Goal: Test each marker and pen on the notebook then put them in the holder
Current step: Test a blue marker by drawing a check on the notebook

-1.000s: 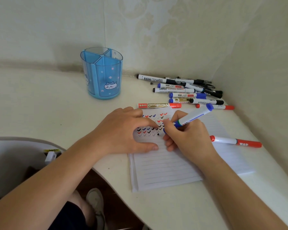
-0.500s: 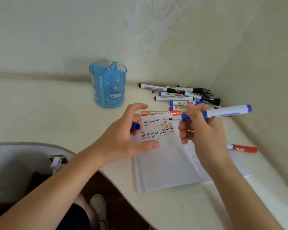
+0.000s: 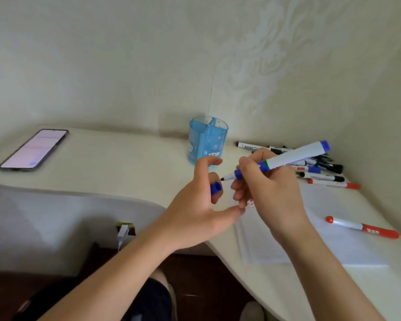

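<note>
- My right hand (image 3: pixel 267 186) gripped the blue marker (image 3: pixel 285 159), fingers closed round its barrel, bare tip pointing left above the notebook (image 3: pixel 310 246).
- My left hand (image 3: pixel 200 205) pinched the blue cap (image 3: pixel 215 188), index finger raised, just off the tip.
- The holder (image 3: pixel 207 141) stood behind.
- Marker labels were too blurred to read.

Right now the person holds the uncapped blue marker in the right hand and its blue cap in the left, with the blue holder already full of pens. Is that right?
Not quite. In the head view the blue holder looks empty; the other pens lie on the desk beside it. The rest stands: the right hand holds the uncapped blue marker, and the left hand holds its cap.
</note>
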